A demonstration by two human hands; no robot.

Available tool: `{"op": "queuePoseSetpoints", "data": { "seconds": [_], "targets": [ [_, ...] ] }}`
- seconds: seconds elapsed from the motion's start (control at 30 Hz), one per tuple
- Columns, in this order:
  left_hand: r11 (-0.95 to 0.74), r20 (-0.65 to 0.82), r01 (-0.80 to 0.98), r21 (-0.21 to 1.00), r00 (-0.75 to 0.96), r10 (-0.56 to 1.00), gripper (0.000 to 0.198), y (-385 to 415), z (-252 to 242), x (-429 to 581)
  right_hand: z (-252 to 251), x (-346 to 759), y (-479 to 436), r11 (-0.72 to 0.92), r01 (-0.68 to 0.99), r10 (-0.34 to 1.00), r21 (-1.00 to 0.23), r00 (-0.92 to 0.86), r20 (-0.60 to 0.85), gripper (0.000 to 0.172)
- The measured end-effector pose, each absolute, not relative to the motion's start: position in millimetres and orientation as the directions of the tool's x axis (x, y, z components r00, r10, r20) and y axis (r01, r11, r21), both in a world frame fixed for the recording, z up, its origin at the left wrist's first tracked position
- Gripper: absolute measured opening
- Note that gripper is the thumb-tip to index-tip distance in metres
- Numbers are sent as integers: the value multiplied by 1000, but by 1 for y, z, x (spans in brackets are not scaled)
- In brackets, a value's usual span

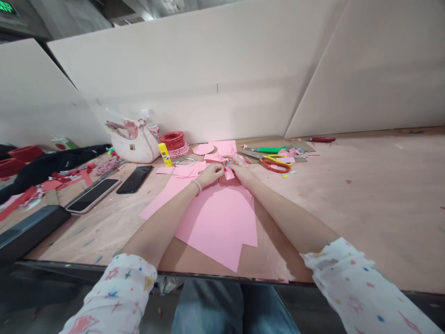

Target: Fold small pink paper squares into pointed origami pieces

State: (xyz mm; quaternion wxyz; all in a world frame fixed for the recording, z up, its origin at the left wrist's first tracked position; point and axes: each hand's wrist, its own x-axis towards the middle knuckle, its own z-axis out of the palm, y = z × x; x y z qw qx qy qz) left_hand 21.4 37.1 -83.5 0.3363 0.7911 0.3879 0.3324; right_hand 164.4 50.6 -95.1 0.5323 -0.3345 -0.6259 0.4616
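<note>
My left hand (211, 175) and my right hand (239, 170) meet near the back of the table, fingers closed on a small pink paper piece (229, 175) between them. Its exact shape is partly hidden by my fingers. Beneath my forearms lie large pink paper sheets (219, 218), one with a notched edge. More cut pink pieces (187, 170) lie left of my hands, along with a roll of clear tape (185, 162). Behind them rests a round pink paper with a scalloped edge (203, 149). Orange-handled scissors (276, 165) lie just right of my right hand.
A yellow glue stick (165, 155) stands before red cord coils (173, 140). To the left are a white handbag (134, 141), two phones (135, 179), a dark box (31, 232) and red scraps. A green-handled cutter (271, 150) and red-handled tool (322, 139) lie right. White panels (194, 74) close off the back.
</note>
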Motion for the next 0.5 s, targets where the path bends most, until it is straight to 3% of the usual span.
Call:
{"op": "queuePoseSetpoints", "data": {
  "seconds": [0.33,0.5],
  "targets": [
    [-409,192,378,830,494,848,25,34,-82,21,-100,167,57,467,43,867,-883,-216,448,37],
    [-396,193,374,838,476,858,27,37,-83,21,-97,167,52,457,13,871,-889,-209,445,35]
  ]
}}
